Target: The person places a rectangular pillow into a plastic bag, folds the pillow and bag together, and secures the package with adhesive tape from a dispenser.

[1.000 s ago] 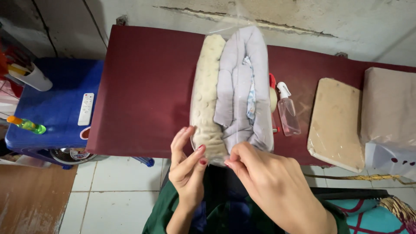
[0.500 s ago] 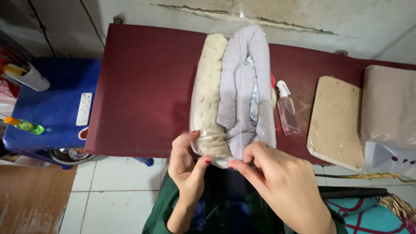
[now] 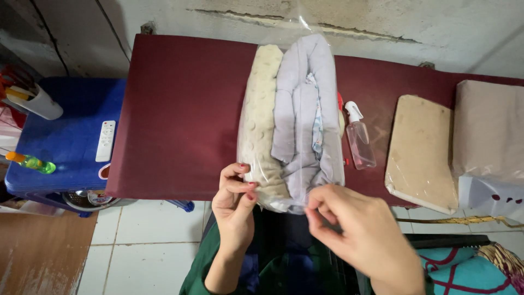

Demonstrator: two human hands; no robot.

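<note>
- The dark red tabletop (image 3: 180,114) runs from left to right across the scene, with a rough grey wall (image 3: 382,22) at its far edge.
- A blue plastic stool (image 3: 65,136) stands just left of the tabletop; on it lie a white remote control (image 3: 106,141), a white cup of pens (image 3: 34,101) at the far left and a small green bottle with an orange cap (image 3: 31,162) at the near left.
- A clear plastic bag (image 3: 295,120) lies lengthwise in the middle of the tabletop, reaching from the far edge to the near edge and slightly over it. Inside sit a folded cream textured cloth (image 3: 261,109) on the left and a folded lilac-grey garment (image 3: 305,109) on the right, touching each other.
- At the far right a beige wrapped parcel (image 3: 488,128) rests on the tabletop, and just left of it lies a flat tan padded packet (image 3: 420,147).
- The right hand (image 3: 355,235) is at the bag's near end, its thumb and forefinger pinched together on the plastic edge.
- The left hand (image 3: 236,205), with red nails, clamps the bag's near left corner, fingers curled over the cream cloth.
- A small clear spray bottle (image 3: 360,139) with a white nozzle lies between the bag and the tan packet, just beside the bag.
</note>
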